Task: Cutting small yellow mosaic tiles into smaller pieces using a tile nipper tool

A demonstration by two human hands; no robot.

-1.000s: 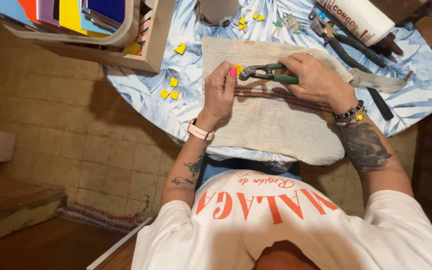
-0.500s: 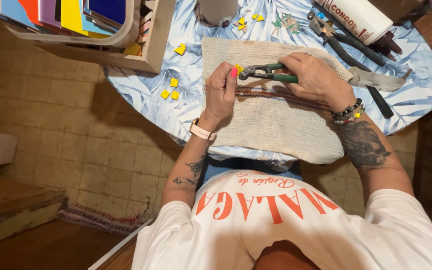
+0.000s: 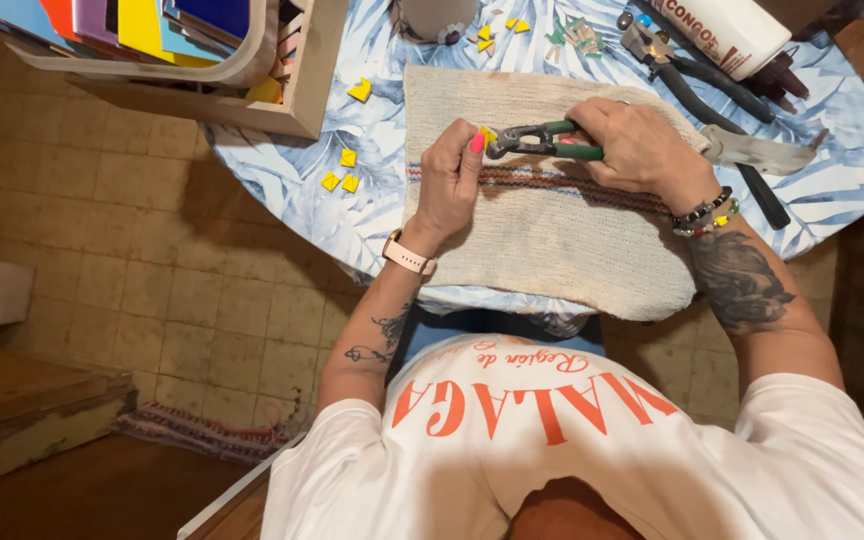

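left hand [image 3: 449,185] pinching yellow tile piece [image 3: 489,134], right hand [image 3: 632,148] clamped on green-handled nippers [image 3: 542,143], white cylinder package [image 3: 722,32] top right

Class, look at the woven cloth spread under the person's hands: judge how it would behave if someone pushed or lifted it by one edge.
The cloth looks soft and thin, so it would likely sag when lifted. It overhangs the table edge limply, so a push would probably bunch it rather than slide it whole.
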